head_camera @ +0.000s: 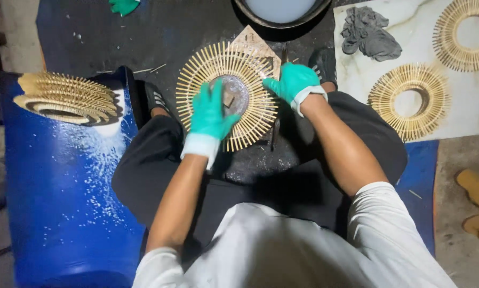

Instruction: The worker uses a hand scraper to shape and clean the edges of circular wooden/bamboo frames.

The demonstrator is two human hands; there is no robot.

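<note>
A round sunburst ring of thin bamboo sticks [207, 66] lies on the dark floor between my knees, with a grey disc [238, 92] at its centre. My left hand [210, 112], in a green glove, lies flat on the ring's lower left with fingers spread, touching the disc. My right hand [292, 81], also gloved green, rests on the ring's right edge with its fingers curled; whether it pinches a stick is hidden. A brown card piece [255, 45] sits under the ring's far side.
A stack of finished stick rings [63, 98] rests on a blue drum [58, 202] at left. Two more rings [410, 101] [463, 34] and a grey clay lump [367, 32] lie on a white board [463, 117]. A dark basin [282, 16] stands at top.
</note>
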